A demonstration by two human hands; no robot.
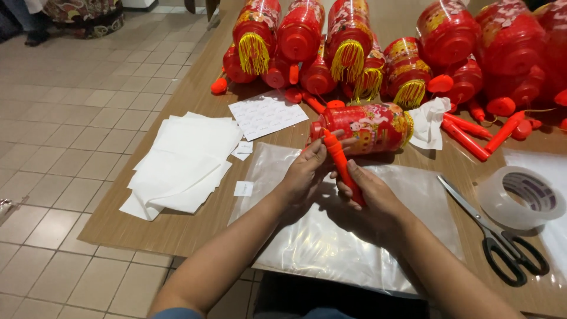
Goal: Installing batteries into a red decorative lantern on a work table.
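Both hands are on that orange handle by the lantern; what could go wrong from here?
1. The lantern lies on its side on the table edge region's clear bag; it may roll.
2. Open scissors lie close beside the right hand.
3. The left hand could snag the yellow tassel.

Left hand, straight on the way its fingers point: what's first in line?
Probably the red lantern lying on its side. The left hand points up and right, fingertips at the red handle stick, already near the lantern's end; contact is unclear from this one view.
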